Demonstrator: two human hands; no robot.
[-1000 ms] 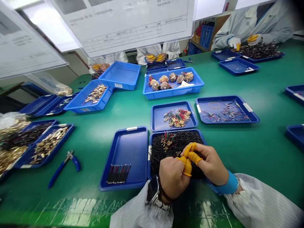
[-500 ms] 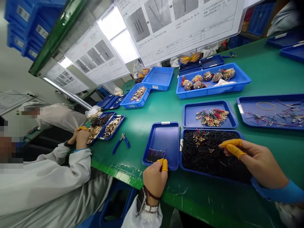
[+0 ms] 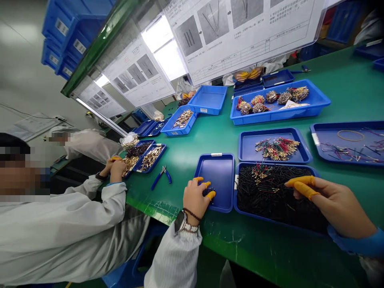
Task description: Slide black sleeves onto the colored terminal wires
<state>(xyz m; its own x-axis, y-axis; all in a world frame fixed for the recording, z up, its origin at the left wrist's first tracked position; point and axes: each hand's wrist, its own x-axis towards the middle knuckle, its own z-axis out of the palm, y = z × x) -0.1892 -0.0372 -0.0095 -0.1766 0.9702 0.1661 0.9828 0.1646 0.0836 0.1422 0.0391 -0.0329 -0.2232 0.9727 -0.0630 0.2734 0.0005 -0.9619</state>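
My left hand (image 3: 195, 198) reaches into the near end of a small blue tray (image 3: 217, 170), its yellow-capped fingers spread and curved downward. Beneath them lie thin dark pieces, mostly covered by the hand. On the right, my right hand (image 3: 334, 202) hovers over a blue tray filled with short black tubes (image 3: 267, 210). Its capped thumb and forefinger are pressed together; anything between them is too small to make out. A small bunch of coloured wires with gold-coloured ends (image 3: 261, 174) rests on the black tubes.
Behind stand a tray of coloured wires (image 3: 277, 149), a tray with loose wires (image 3: 345, 152) and a big bin of wire bundles (image 3: 279, 114). Blue-handled pliers (image 3: 162, 178) lie left. A co-worker's hands (image 3: 117, 168) are at trays farther left. Instruction sheets (image 3: 249, 44) hang above.
My left hand has opened from a pinch on a thin wire and spread over the row of pieces, now largely hidden. My right hand keeps its pinch. The view has shifted slightly left.
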